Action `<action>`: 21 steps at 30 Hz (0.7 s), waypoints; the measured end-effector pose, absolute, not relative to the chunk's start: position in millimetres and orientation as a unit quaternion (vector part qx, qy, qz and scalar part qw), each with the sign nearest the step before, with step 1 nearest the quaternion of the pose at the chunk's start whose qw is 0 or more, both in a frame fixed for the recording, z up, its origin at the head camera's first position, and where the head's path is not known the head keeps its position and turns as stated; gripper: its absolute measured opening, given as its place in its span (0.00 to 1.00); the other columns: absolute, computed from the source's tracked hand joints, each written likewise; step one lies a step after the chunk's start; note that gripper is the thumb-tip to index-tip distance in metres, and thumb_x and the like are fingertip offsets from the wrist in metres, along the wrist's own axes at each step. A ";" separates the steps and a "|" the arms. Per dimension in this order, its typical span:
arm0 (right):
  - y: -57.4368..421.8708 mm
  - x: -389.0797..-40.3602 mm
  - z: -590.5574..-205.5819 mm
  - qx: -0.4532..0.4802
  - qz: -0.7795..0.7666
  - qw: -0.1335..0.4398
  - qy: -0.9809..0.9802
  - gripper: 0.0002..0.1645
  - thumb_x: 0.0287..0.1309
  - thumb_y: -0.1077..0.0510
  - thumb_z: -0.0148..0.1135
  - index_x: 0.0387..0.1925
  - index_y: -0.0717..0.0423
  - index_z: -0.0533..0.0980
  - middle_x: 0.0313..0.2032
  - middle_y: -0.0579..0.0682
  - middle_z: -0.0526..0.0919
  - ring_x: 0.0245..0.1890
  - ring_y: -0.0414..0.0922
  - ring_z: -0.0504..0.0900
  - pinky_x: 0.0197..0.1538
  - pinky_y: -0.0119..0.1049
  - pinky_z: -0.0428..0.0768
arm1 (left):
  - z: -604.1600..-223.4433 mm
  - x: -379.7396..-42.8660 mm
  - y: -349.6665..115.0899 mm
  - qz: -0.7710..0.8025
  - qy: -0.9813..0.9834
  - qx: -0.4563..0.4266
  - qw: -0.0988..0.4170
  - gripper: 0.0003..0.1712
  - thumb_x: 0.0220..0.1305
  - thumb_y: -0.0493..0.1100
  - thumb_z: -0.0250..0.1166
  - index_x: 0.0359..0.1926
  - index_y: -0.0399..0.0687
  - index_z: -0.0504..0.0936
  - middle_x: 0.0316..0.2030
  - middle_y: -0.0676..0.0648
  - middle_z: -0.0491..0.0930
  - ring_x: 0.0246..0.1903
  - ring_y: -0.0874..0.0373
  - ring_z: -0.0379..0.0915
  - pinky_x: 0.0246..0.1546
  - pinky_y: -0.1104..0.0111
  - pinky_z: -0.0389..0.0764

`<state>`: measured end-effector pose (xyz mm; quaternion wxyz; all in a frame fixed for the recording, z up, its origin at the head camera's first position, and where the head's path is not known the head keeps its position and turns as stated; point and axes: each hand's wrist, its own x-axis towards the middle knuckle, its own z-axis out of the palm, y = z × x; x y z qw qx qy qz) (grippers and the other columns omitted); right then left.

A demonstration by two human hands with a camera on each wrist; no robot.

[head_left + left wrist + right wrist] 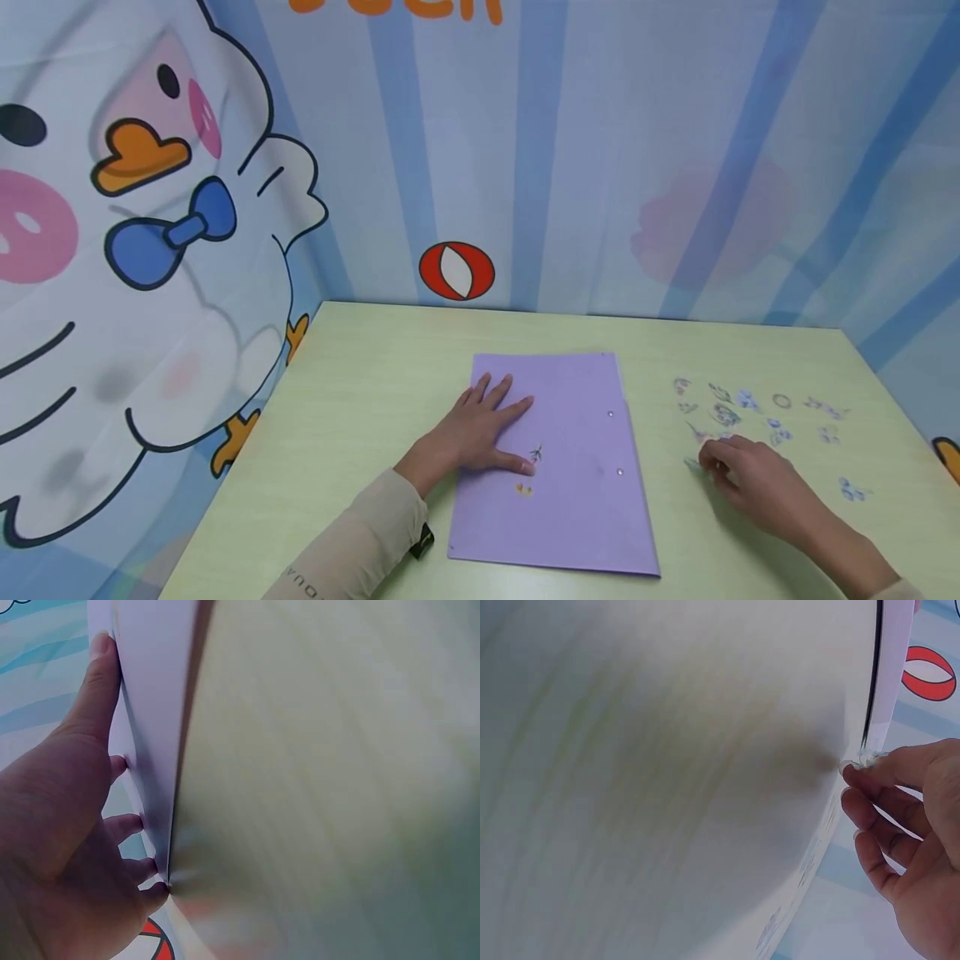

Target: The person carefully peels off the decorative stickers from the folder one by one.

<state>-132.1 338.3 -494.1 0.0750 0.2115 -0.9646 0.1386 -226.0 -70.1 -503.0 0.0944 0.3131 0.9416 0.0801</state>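
A purple folder [555,533] lies flat on the table. My left hand [480,429] rests on its left part with fingers spread, thumb beside a small sprig sticker [536,454]. Just below that thumb is a tiny yellow sticker [523,490]. To the right of the folder, my right hand [757,483] pinches a small see-through sticker [870,757] between thumb and forefinger, low over the table; its picture is too small to make out. Near these fingers lies a pinkish sticker [701,433], partly hidden by the hand.
Several small clear stickers, among them a blue one [747,400], a ring-shaped one [782,401] and a bluish one [853,489], are scattered over the right side of the pale table [360,375]. A cartoon-printed cloth [480,150] hangs behind the table.
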 end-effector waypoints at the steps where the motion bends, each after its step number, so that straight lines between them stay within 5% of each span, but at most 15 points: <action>1: 338.6 -132.3 -494.6 0.214 0.136 0.079 -0.964 0.16 0.51 0.71 0.76 0.33 0.47 0.82 0.32 0.36 0.83 0.32 0.38 0.79 0.37 0.40 0.82 | -503.5 -226.1 -70.4 0.081 0.941 0.314 0.094 0.61 0.57 0.82 0.66 0.85 0.66 0.56 0.85 0.42 0.44 0.83 0.34 0.32 0.79 0.42 0.47; 14: 346.2 -134.0 -498.0 0.289 0.105 0.166 -0.937 0.21 0.41 0.69 0.82 0.30 0.44 0.80 0.32 0.35 0.77 0.29 0.35 0.76 0.31 0.36 0.78 | -500.0 -223.4 -70.6 0.089 0.940 0.315 0.099 0.60 0.59 0.80 0.67 0.85 0.64 0.57 0.85 0.41 0.43 0.83 0.33 0.31 0.80 0.41 0.45; 21: 338.3 -134.5 -490.9 0.286 0.125 0.166 -0.935 0.14 0.49 0.66 0.80 0.36 0.48 0.86 0.36 0.38 0.81 0.32 0.39 0.81 0.33 0.37 0.81 | -501.9 -228.0 -76.2 0.109 0.937 0.318 0.092 0.61 0.58 0.81 0.66 0.85 0.63 0.58 0.85 0.42 0.44 0.83 0.36 0.34 0.80 0.44 0.48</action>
